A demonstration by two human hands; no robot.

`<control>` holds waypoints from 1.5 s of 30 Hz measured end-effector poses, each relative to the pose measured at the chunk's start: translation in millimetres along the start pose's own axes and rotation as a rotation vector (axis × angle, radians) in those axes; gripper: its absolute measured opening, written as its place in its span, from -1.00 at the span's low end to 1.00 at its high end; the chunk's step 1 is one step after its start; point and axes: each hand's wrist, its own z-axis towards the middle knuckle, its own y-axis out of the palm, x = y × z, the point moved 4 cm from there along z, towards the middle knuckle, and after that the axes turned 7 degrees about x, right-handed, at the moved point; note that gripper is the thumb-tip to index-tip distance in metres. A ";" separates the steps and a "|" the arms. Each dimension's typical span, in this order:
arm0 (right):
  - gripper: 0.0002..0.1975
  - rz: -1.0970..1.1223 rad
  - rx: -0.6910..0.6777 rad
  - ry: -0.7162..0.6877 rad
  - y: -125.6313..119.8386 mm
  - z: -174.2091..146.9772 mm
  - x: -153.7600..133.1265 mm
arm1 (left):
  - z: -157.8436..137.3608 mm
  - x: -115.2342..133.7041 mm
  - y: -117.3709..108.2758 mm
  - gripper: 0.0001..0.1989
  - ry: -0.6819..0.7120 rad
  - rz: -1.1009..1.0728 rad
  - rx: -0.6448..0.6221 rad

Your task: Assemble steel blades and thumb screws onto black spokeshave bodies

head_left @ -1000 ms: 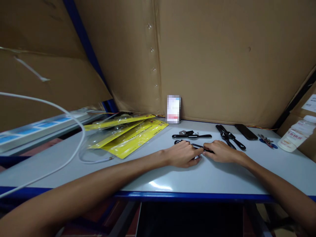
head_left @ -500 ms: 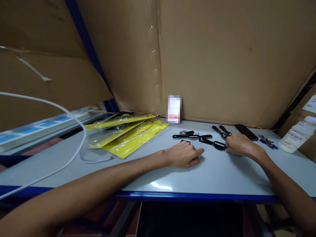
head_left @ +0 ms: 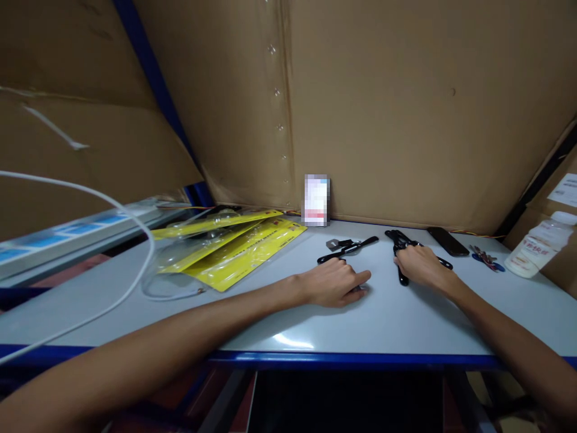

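My left hand (head_left: 338, 281) rests on the table with its fingers curled down. A small dark piece shows under its fingertips, too hidden to name. Just beyond it are a long thin black handled piece (head_left: 366, 242), lying aslant, and a small grey angular metal piece (head_left: 332, 244). My right hand (head_left: 419, 263) is closed over a cluster of glossy black handled tools (head_left: 396, 237). Handle ends stick out on several sides of the hand, one toward me and one to the right. Their working ends are covered, so I cannot tell their kind.
Yellow-backed clear blister packs (head_left: 243, 255) lie at the left, beside a white cable (head_left: 151, 240). A lit phone (head_left: 317, 201) leans on the cardboard wall. A dark phone (head_left: 448, 242), keys (head_left: 485, 258) and a white bottle (head_left: 538, 246) sit at the right.
My right hand has moved slightly left, and the black tools under it now lie bunched at other angles. The long black piece by my left hand has turned aslant. My left hand stays put.
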 end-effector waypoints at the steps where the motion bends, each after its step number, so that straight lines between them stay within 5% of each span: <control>1: -0.57 0.005 0.025 0.010 3.0 3.5 -0.8 | -0.1 -0.1 0.3 -0.79 -0.002 -0.003 0.003; 6: -0.59 0.041 0.083 0.060 8.1 15.5 9.1 | -0.3 0.1 1.2 -0.80 -0.008 0.012 -0.020; 11: -0.56 0.029 0.091 0.177 2.3 18.8 48.2 | 0.3 0.7 -1.0 -0.78 -0.015 0.012 -0.024; 16: -0.57 0.024 -0.086 0.249 12.1 18.2 77.5 | 0.2 0.5 -0.1 -0.77 -0.025 0.023 -0.049; 24: -0.69 0.078 -0.260 0.189 22.5 17.2 85.2 | 0.3 0.7 -1.2 -0.76 -0.037 0.005 -0.058; 33: -0.64 0.089 -0.118 0.311 21.2 21.6 93.7 | 0.7 1.1 -3.2 -0.77 -0.032 0.015 -0.056; 45: -0.58 0.128 0.187 0.363 -19.2 11.9 86.3 | -0.5 -1.1 0.4 -0.73 -0.003 -0.026 0.030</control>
